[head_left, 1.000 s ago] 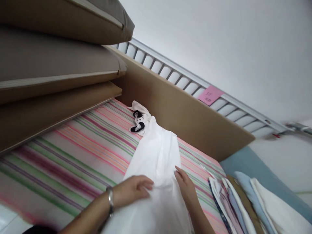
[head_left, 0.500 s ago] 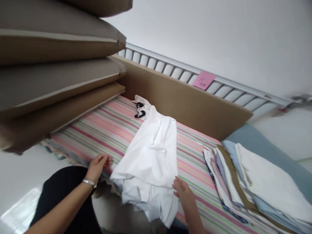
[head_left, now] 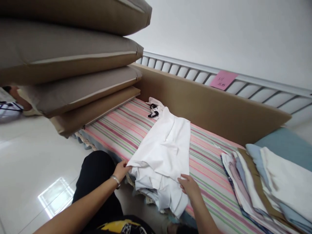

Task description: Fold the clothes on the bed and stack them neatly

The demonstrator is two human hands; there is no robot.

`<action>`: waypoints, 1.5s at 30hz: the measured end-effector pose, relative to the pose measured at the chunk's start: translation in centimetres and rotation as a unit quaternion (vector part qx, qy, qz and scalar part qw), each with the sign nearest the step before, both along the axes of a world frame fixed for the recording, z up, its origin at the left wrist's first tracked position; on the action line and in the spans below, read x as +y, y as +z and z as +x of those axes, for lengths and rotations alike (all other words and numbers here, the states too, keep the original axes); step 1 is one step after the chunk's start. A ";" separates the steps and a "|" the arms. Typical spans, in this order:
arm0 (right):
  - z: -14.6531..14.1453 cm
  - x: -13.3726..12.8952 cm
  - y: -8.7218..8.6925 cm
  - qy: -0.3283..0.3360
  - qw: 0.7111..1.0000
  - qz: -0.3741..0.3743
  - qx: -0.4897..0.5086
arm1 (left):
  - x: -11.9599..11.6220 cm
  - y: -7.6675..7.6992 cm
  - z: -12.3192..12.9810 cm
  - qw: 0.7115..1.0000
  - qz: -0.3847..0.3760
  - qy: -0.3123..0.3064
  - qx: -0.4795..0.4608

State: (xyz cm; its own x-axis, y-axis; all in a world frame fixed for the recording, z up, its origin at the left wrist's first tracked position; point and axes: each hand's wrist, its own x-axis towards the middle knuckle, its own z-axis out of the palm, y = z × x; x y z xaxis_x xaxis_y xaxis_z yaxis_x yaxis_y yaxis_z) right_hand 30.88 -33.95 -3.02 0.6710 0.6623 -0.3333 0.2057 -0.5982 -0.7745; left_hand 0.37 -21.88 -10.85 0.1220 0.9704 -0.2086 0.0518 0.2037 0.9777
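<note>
One white garment (head_left: 165, 146): left hand (head_left: 120, 171) pinches a corner between fingers (head_left: 124, 164); right hand (head_left: 191, 187) touches its edge, grip unclear; four cushions (head_left: 80, 47).

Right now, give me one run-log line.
left hand: pinching white garment | right hand: at garment's opposite side, grip unclear | folded clothes: on striped sheet

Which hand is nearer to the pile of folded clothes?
The right hand. It is at the side of the white garment that faces the pile of folded clothes; the left hand is at the opposite side, farther from the pile.
</note>
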 end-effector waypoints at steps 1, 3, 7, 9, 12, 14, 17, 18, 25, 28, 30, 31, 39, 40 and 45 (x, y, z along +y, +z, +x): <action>-0.1 0.0 -0.1 0.006 1.000 0.001 -0.010 | -0.1 0.1 0.1 1.000 0.001 -0.003 0.002; -0.1 0.2 -0.4 0.007 1.000 -0.004 -0.026 | -0.4 0.3 0.3 1.000 0.001 -0.012 0.001; 0.2 0.6 -1.4 0.019 0.999 -0.002 -0.050 | -0.9 0.5 0.3 0.999 -0.002 -0.040 -0.019; 0.2 0.7 -1.6 0.026 0.998 0.009 -0.063 | -1.0 0.6 0.2 0.998 -0.002 -0.048 -0.028; 0.3 0.6 -0.5 0.028 0.996 0.036 -0.075 | -1.2 0.7 -0.1 0.999 0.001 -0.031 -0.024; 0.5 0.4 1.1 0.023 0.995 0.063 -0.077 | -1.3 1.1 -0.2 1.000 0.000 -0.012 -0.016; 1.2 0.0 3.7 0.015 0.991 0.121 -0.057 | -1.7 1.8 -0.1 1.000 -0.006 0.003 -0.013; 1.4 -0.2 4.2 0.005 0.988 0.147 -0.036 | -1.9 2.0 -0.1 1.000 -0.012 0.003 -0.017; 1.6 -0.7 2.6 -0.076 0.977 0.186 0.072 | -3.2 1.6 -0.4 0.999 -0.006 -0.034 -0.028; 1.4 -0.3 3.0 -0.079 0.970 0.212 0.093 | -3.0 1.2 -1.0 0.999 0.028 -0.018 0.011; 1.2 0.2 4.3 -0.072 0.960 0.248 0.109 | -2.7 1.0 -1.2 0.998 0.054 0.009 0.045; 1.0 0.4 4.9 -0.070 0.953 0.270 0.115 | -2.6 1.0 -1.3 0.996 0.068 0.022 0.060; 1.6 -0.1 4.7 -0.045 0.972 0.217 -0.080 | -2.7 0.1 -1.5 0.959 0.195 0.015 0.207; 1.9 -0.3 4.3 -0.033 0.974 0.196 -0.111 | -2.9 0.1 -1.6 0.955 0.198 0.000 0.221; 2.0 -0.3 5.4 0.005 0.974 0.164 -0.156 | -3.8 2.1 -1.8 0.942 0.250 -0.039 0.220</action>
State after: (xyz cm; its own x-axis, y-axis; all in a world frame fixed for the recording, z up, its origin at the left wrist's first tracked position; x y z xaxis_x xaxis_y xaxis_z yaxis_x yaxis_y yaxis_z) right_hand 32.84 -34.27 2.43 0.6990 0.7056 0.1168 0.4662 -0.3257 -0.8225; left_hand -1.45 -25.70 -8.73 0.2061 0.9525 0.2241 0.4704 -0.2972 0.8309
